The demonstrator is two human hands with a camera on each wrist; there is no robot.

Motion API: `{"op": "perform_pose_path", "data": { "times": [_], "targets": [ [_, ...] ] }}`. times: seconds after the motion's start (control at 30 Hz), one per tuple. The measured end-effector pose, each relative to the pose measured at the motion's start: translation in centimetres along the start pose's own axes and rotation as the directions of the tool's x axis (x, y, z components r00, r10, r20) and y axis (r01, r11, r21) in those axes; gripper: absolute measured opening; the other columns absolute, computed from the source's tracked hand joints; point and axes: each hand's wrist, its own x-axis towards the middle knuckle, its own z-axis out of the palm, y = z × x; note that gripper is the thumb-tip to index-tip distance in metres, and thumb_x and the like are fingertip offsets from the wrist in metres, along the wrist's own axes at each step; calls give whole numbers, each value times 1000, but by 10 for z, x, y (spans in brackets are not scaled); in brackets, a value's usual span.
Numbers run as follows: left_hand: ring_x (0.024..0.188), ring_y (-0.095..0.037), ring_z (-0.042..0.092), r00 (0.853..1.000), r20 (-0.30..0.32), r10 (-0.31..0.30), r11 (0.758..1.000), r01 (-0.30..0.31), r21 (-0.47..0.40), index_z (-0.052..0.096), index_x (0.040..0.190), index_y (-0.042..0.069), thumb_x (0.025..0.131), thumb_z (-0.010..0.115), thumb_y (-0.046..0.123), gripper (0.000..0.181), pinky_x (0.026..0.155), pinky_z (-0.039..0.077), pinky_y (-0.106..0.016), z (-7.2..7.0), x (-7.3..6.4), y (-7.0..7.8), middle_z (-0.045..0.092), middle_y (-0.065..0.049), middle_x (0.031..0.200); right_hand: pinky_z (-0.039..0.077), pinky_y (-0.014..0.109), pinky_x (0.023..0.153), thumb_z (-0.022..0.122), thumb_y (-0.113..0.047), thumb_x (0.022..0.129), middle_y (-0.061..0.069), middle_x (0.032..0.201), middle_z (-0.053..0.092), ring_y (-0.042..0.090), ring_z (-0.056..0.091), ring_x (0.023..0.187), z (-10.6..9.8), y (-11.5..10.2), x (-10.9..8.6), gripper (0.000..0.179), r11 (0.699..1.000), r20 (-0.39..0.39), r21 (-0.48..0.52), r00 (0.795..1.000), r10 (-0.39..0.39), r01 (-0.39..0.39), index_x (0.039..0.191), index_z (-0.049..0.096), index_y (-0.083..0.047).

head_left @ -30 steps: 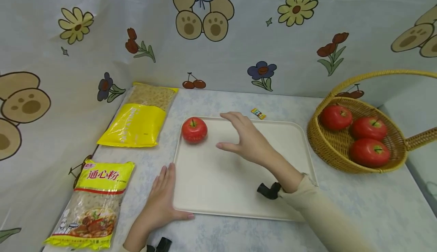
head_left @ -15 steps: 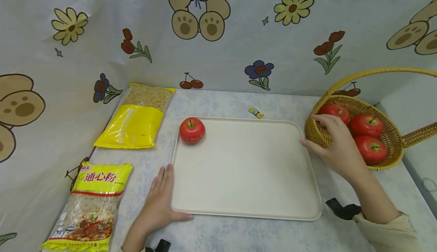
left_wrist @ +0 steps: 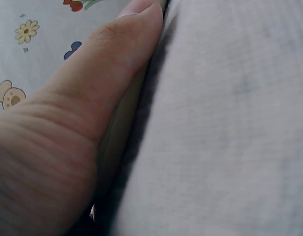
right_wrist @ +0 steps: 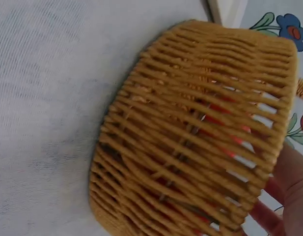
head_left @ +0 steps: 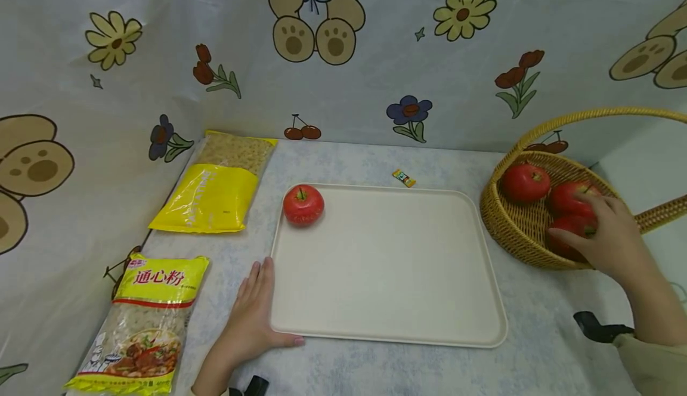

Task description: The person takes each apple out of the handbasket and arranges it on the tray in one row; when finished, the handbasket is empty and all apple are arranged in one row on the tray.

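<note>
My right hand reaches over the front side of the wicker basket, its thumb and fingers curved round the front red apple. Beside that one, two more red apples sit in the basket. In the right wrist view the woven basket wall fills much of the frame, and the fingers show past its rim. Flat against the left edge and near-left corner of the white tray rests my left hand, thumb along the front edge. A single apple stands in the tray's far-left corner.
Left of the tray lie two bags of pasta, a yellow one at the back and a printed one nearer. Behind the tray is a small wrapped candy. The basket's tall handle arches over the apples.
From over the tray, my right hand has moved right, across the basket's left side, to the front apple. My left hand has stayed at the tray's edge.
</note>
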Motion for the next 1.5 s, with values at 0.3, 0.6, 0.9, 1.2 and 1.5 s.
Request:
{"op": "perform_pose_path", "data": {
  "times": [0.3, 0.6, 0.9, 1.2, 1.5],
  "targets": [
    [155, -35, -10, 1000, 14, -7, 1000, 7, 8, -8, 159, 10, 45, 88, 71, 162, 123, -2, -59, -1, 0, 1, -7, -15, 168, 27, 82, 92, 72, -51, 86, 49, 145, 19, 68, 21, 127, 3, 28, 6, 103, 996, 134, -74, 989, 61, -51, 154, 19, 7],
    [155, -34, -11, 1000, 2, -11, 1000, 11, -5, -8, 160, 12, 44, 90, 69, 162, 123, -2, -58, -1, 0, 1, -7, -14, 168, 38, 77, 81, 74, -54, 83, 47, 127, 36, 62, 35, 110, 1, 36, 7, 103, 992, 175, -106, 981, 87, -70, 141, 28, 18],
    [155, -34, -12, 999, 28, -21, 1000, 21, -1, -9, 159, 10, 46, 89, 69, 161, 123, -3, -59, -4, 0, 3, -8, -15, 167, 41, 76, 80, 73, -62, 80, 51, 129, 35, 66, 40, 107, 3, 42, 10, 120, 986, 245, -131, 960, 134, -104, 149, 14, 16],
    [155, -34, -12, 999, 33, -33, 999, 33, -1, -9, 159, 11, 45, 89, 69, 161, 123, -3, -59, -4, 0, 5, -8, -14, 168, 41, 74, 72, 75, -58, 80, 49, 128, 33, 64, 38, 105, 7, 40, 5, 110, 988, 124, -126, 987, 104, -88, 148, 24, 12],
    [155, -33, -13, 999, 33, -26, 1000, 27, -11, -9, 159, 12, 46, 89, 69, 161, 123, -4, -58, -3, 0, 4, -8, -13, 168, 43, 80, 71, 79, -45, 81, 46, 136, 27, 63, 35, 109, -2, -9, -5, 102, 995, -40, -4, 995, 96, -97, 154, 24, 2]
  ]
}}
